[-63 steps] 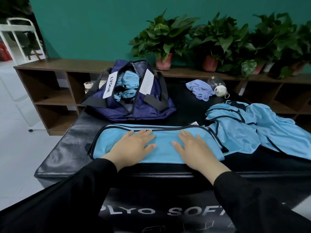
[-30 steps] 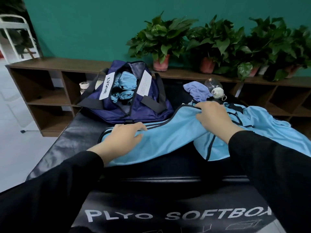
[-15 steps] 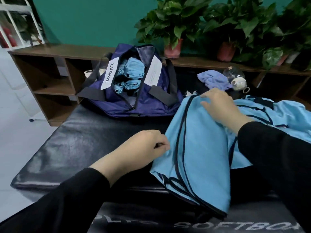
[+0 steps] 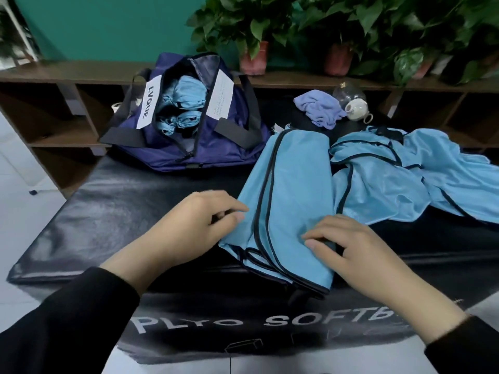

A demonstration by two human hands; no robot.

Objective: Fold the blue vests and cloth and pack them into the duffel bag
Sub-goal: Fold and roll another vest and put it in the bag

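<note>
Duffel bag (image 4: pixel 186 125) sits open back left on the tabletop (image 4: pixel 113 211), rolled vests already inside. Left hand (image 4: pixel 189 228) pinches the folded vest (image 4: pixel 286 209) at its near edge; right hand (image 4: pixel 348 247) presses flat, grip apart. I'd roll it tight and even from here.

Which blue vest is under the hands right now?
The folded vest at the mat's front edge; the crumpled vests lie right, untouched, others rolled in the duffel bag.

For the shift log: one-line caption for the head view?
Both hands on a folded blue vest; duffel bag open behind.
</note>
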